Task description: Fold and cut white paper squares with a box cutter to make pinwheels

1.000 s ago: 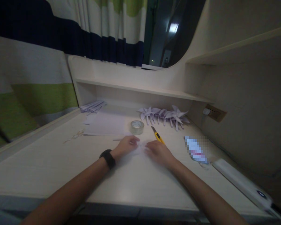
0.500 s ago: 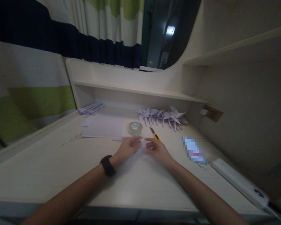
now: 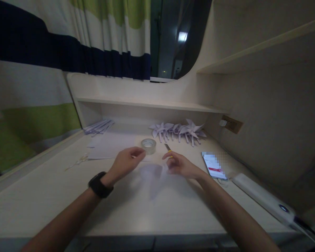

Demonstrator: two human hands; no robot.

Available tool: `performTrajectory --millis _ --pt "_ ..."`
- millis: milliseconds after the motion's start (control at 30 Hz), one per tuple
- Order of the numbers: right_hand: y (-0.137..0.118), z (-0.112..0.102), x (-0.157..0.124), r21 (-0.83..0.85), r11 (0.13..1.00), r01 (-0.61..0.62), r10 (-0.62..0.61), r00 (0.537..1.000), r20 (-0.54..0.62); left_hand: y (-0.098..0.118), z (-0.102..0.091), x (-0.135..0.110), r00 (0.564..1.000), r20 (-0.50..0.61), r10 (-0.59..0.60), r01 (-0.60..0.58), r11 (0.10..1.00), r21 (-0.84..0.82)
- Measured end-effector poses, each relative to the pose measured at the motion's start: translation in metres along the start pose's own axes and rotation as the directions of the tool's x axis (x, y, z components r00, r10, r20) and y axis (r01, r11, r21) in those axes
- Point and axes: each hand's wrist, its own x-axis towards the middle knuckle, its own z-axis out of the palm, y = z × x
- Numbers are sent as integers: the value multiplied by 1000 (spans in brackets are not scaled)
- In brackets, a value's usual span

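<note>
My left hand (image 3: 127, 162), with a dark watch on its wrist, hovers over the desk just left of a clear tape roll (image 3: 148, 146). Its fingers are pinched together; whatever is between them, if anything, cannot be made out. In the fingers of my right hand (image 3: 182, 166) is a white paper pinwheel (image 3: 154, 178), smeared by motion, its blades spreading to the left and down. Just behind that hand lies a yellow utility knife (image 3: 168, 148), blade pointing away, its handle mostly hidden by my fingers.
Finished paper pinwheels (image 3: 191, 130) stand in a cluster at the back. White paper sheets (image 3: 105, 147) and rolled paper sticks (image 3: 98, 127) lie at the back left. On the right are a phone (image 3: 214, 166) and a long white power strip (image 3: 262, 197). A shelf (image 3: 147, 104) spans the back.
My hands have come apart: the left moved left and away from the paper, while the right keeps the pinwheel, which now shows spread out. The view has shifted slightly.
</note>
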Motion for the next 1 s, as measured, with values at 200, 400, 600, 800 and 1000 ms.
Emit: performTrajectory --millis 200,400,600,800,1000 --pt "-10 7 -7 -91 995 36 -28 995 91 -8 7 18 706 682 191 37 952 -305" --pt "1 3 -2 -260 957 129 -140 990 -24 -17 37 6 808 516 286 -61 910 -409" --pt "14 -3 3 -620 764 177 -409 876 -254 -31 59 0 990 137 34 -5 979 -205" --pt "20 9 4 -849 510 136 -561 802 -208 -34 67 -4 998 -57 41 -44 998 -43" --pt "26 29 6 -896 445 4 -545 794 -268 -26 70 -9 977 -65 201 -194 976 101"
